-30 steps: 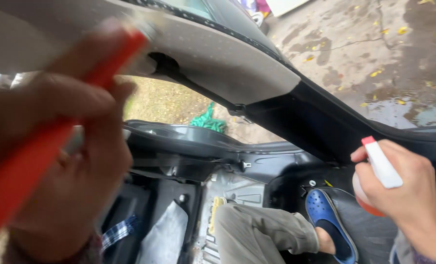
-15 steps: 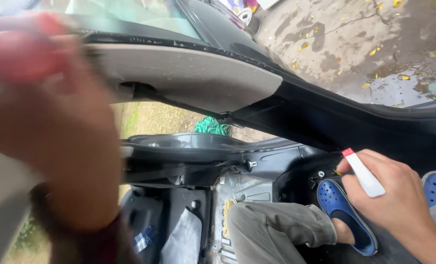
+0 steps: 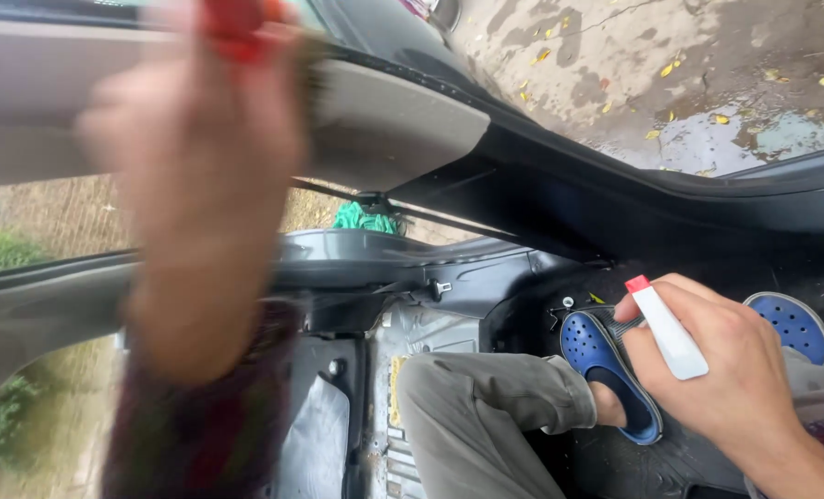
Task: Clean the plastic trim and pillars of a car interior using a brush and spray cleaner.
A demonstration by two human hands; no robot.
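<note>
Two hands of mine show in the single head view. My left hand [image 3: 199,176], blurred at upper left, has its grip closed on a red-handled tool [image 3: 236,23], raised against the grey headliner panel [image 3: 384,120] so it reaches that surface. My right hand [image 3: 735,379], lower right, wraps one white spray bottle with a red tip [image 3: 666,328], held low and ready. Two blue perforated clogs [image 3: 606,370] rest on the black car floor [image 3: 615,462].

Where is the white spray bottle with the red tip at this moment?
In the head view the spray bottle sits low on the right, gripped in the right hand, just above the blue clog on the car floor.
</note>
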